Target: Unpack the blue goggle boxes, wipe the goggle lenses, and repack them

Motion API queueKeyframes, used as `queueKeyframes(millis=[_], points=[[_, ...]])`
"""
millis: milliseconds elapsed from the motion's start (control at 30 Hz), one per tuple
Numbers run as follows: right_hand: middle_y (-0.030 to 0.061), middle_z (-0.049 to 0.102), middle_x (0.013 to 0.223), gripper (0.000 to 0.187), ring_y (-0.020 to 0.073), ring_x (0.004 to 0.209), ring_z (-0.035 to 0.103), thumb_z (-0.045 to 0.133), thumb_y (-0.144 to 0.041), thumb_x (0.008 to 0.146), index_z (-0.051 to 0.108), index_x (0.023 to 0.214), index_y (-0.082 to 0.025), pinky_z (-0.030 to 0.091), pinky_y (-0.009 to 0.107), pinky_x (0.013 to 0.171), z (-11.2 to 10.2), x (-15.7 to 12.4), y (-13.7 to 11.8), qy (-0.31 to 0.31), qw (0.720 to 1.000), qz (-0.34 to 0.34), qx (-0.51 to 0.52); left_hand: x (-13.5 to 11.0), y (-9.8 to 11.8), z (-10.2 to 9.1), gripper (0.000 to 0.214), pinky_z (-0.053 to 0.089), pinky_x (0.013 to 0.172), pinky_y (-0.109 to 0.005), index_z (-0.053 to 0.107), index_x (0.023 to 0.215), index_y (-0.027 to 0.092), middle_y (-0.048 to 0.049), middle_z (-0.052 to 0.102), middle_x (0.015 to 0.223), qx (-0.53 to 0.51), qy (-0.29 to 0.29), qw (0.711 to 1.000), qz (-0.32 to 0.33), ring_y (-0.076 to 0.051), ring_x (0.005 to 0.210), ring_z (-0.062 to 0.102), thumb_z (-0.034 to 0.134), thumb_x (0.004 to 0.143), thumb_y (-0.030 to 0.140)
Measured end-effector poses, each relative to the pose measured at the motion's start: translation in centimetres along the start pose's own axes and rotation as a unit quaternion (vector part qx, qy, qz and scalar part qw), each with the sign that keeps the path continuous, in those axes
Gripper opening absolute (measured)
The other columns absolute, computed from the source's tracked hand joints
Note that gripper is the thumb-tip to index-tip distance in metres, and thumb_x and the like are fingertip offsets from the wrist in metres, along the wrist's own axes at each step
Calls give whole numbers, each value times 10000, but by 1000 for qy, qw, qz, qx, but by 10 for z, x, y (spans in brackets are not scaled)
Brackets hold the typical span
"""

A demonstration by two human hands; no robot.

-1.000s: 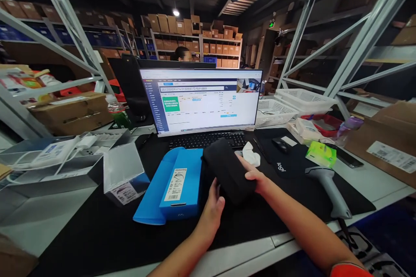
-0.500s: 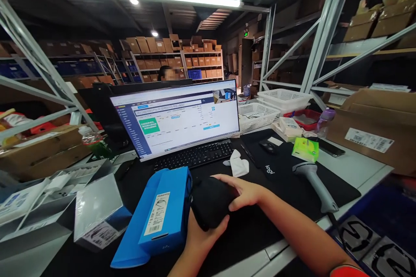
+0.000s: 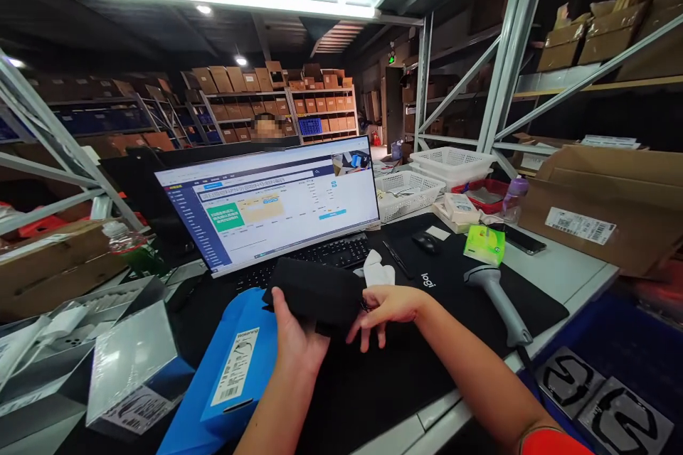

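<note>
The black case [image 3: 317,290] is held above the desk mat [image 3: 352,394], near the keyboard [image 3: 341,254], right of the blue box [image 3: 255,361]. Its left end is gripped by the left hand [image 3: 297,343], fingertips hidden; its right end is apparently pinched by the right hand [image 3: 389,307], other fingers spread.

On the right, a grey plastic handheld scanner [image 3: 499,306] lies nearer than a bright-green soft packet [image 3: 484,244]; farther back sits a white perforated plastic basket [image 3: 413,206]. A labelled brown cardboard carton [image 3: 632,234] stands rightmost. Leftward stands a clear plastic bottle [image 3: 120,236].
</note>
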State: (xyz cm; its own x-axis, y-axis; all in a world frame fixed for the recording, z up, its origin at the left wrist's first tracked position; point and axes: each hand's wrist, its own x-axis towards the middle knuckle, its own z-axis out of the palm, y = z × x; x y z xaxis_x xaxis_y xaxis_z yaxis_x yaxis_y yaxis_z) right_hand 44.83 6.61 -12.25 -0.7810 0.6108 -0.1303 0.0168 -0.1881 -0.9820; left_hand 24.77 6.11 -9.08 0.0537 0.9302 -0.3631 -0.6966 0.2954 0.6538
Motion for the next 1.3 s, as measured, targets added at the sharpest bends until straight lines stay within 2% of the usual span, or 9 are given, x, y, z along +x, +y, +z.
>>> queueKeyframes(millis=[100, 300, 467, 600, 833, 1000, 1100, 1200, 1300], points=[[55, 735, 760, 556, 99, 512, 645, 692, -646, 837, 668, 964, -106, 426, 169, 414, 6, -1, -6, 80, 994, 7, -73, 1, 2, 4, 570, 623, 805, -375, 630, 1334, 272, -94, 715, 1255, -16, 19, 1000, 6, -255, 1044, 709, 439, 960, 658], [-54, 600, 540, 313, 45, 389, 513, 554, -346, 995, 619, 757, -152, 337, 148, 397, 16, -12, -25, 241, 946, 10, -218, 11, -5, 1, 467, 615, 798, -310, 647, 1290, 236, -75, 711, 1280, -18, 19, 999, 27, -213, 1042, 707, 502, 972, 546], [-62, 537, 463, 369, 53, 354, 454, 601, -401, 944, 588, 659, -167, 327, 159, 381, 32, -20, -38, 257, 945, -13, -204, 19, -18, -4, 390, 613, 851, -340, 670, 1177, 137, -144, 723, 1204, 39, 0, 998, 52, -227, 982, 721, 520, 962, 425], [-58, 513, 416, 451, 63, 322, 429, 631, -545, 881, 595, 631, -172, 313, 167, 347, 34, -23, -38, 263, 951, -59, -154, 22, -33, -9, 441, 572, 988, -417, 585, 1286, 189, -126, 672, 1300, 120, -13, 982, 143, -263, 1122, 687, 619, 898, 395], [-35, 570, 445, 500, 67, 328, 463, 672, -630, 825, 619, 655, -163, 315, 167, 351, 30, -20, -35, 295, 942, -119, -106, 30, -50, -20, 904, 344, 1189, -593, 444, 1387, 164, -189, 539, 1424, 383, -31, 869, 311, -383, 1359, 501, 853, 636, 456], [-19, 589, 462, 535, 74, 321, 453, 639, -696, 786, 619, 681, -171, 281, 181, 341, 24, -32, -38, 451, 878, -157, -29, 19, -65, -25, 997, 303, 1206, -622, 475, 1424, 162, -183, 525, 1443, 525, -150, 757, 359, -411, 1402, 438, 865, 513, 261], [-11, 588, 447, 534, 68, 293, 408, 640, -694, 777, 608, 663, -173, 236, 190, 326, 20, -40, -37, 477, 868, -135, -41, 11, -68, -25, 870, 391, 1152, -599, 597, 1340, 195, -155, 605, 1363, 564, -235, 707, 355, -397, 1304, 539, 796, 496, 133], [-15, 575, 435, 536, 58, 283, 378, 635, -685, 795, 612, 656, -167, 234, 193, 329, 16, -40, -34, 478, 867, -117, -71, 9, -64, -21, 821, 423, 1126, -586, 652, 1282, 228, -137, 630, 1332, 574, -273, 688, 350, -393, 1269, 566, 793, 481, 118], [-4, 632, 525, 527, 77, 375, 516, 618, -682, 826, 639, 757, -160, 372, 183, 401, 14, -38, -32, 494, 853, -154, -61, 12, -58, -18, 874, 378, 1165, -586, 597, 1344, 245, -119, 614, 1367, 557, -248, 715, 341, -376, 1304, 542, 854, 509, 223]])
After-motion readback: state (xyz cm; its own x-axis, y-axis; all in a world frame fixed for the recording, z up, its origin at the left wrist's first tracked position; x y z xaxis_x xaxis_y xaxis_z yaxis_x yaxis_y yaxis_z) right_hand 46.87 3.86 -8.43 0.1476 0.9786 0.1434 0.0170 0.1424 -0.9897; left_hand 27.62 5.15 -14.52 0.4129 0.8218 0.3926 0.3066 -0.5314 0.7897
